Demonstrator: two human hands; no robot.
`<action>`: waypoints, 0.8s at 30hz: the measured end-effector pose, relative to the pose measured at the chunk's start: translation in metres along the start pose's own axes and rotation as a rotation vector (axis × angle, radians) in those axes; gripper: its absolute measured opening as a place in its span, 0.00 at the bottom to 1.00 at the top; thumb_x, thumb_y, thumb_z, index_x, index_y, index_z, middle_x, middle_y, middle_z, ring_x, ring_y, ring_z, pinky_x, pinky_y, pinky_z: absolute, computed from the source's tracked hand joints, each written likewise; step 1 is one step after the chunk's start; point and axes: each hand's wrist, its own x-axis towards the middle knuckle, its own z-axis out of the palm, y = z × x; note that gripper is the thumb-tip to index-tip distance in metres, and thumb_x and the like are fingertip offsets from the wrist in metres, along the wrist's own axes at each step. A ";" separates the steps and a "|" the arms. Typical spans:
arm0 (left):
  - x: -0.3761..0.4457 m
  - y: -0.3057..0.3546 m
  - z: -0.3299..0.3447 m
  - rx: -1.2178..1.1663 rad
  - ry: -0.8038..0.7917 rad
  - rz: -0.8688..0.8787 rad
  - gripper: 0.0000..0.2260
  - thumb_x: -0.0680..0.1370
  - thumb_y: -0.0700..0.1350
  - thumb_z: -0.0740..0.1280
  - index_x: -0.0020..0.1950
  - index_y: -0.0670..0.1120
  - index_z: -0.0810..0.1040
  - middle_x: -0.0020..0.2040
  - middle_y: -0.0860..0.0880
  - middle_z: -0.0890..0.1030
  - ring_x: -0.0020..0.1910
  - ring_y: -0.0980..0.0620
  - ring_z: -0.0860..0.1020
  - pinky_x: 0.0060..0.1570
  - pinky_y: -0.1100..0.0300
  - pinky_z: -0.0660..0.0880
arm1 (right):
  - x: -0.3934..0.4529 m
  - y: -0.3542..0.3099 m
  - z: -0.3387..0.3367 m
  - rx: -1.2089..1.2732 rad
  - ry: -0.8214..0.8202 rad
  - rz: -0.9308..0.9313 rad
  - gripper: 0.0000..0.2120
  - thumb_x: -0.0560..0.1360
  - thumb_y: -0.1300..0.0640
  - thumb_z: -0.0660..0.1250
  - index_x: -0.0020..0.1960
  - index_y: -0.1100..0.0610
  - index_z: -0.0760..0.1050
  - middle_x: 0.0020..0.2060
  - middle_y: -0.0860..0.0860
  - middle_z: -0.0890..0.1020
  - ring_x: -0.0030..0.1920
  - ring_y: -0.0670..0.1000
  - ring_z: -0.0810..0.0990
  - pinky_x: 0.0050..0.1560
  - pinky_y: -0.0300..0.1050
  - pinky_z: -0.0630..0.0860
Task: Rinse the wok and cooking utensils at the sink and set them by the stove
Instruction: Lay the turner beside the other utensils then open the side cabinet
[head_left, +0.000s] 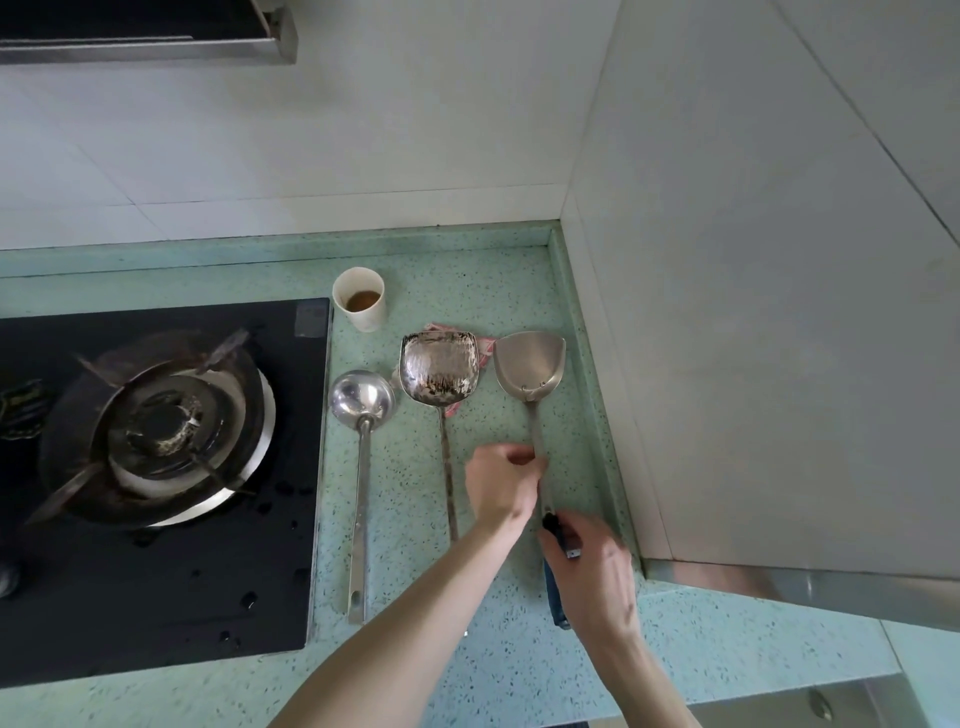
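Three steel utensils lie side by side on the green speckled counter (467, 597), right of the gas stove. A ladle (362, 402) is on the left, a stained wok spatula (439, 374) in the middle, and a cleaner wok spatula (530, 366) with a dark blue handle on the right. My left hand (501, 486) pinches the shaft of the right spatula. My right hand (592, 569) wraps around its blue handle. The spatula's blade rests on the counter. No wok is in view.
A black glass gas stove (156, 519) with a burner (161, 423) and water drops fills the left. A paper cup (361, 297) with brown liquid stands behind the utensils. A pinkish cloth (485, 347) lies under the spatula blades. Tiled walls close the back and right; a sink edge (831, 701) shows at lower right.
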 end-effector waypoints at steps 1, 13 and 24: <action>-0.002 0.001 0.001 0.002 0.011 0.008 0.05 0.73 0.40 0.78 0.46 0.49 0.88 0.35 0.59 0.84 0.35 0.62 0.84 0.38 0.68 0.80 | 0.000 0.000 0.000 -0.006 0.002 0.005 0.04 0.78 0.57 0.75 0.53 0.54 0.85 0.45 0.45 0.85 0.41 0.44 0.83 0.39 0.28 0.70; -0.006 0.006 0.013 0.258 0.090 0.108 0.03 0.77 0.39 0.74 0.45 0.46 0.87 0.39 0.54 0.85 0.34 0.60 0.81 0.31 0.71 0.74 | 0.002 0.000 0.006 -0.064 0.017 -0.014 0.03 0.80 0.56 0.72 0.50 0.55 0.82 0.46 0.48 0.83 0.39 0.50 0.81 0.38 0.45 0.78; -0.005 0.011 0.018 0.425 0.136 0.138 0.05 0.77 0.39 0.73 0.42 0.46 0.81 0.36 0.55 0.80 0.33 0.58 0.78 0.29 0.66 0.74 | 0.001 -0.010 0.004 -0.099 0.011 0.020 0.02 0.79 0.58 0.72 0.50 0.57 0.81 0.43 0.49 0.79 0.36 0.49 0.75 0.34 0.38 0.65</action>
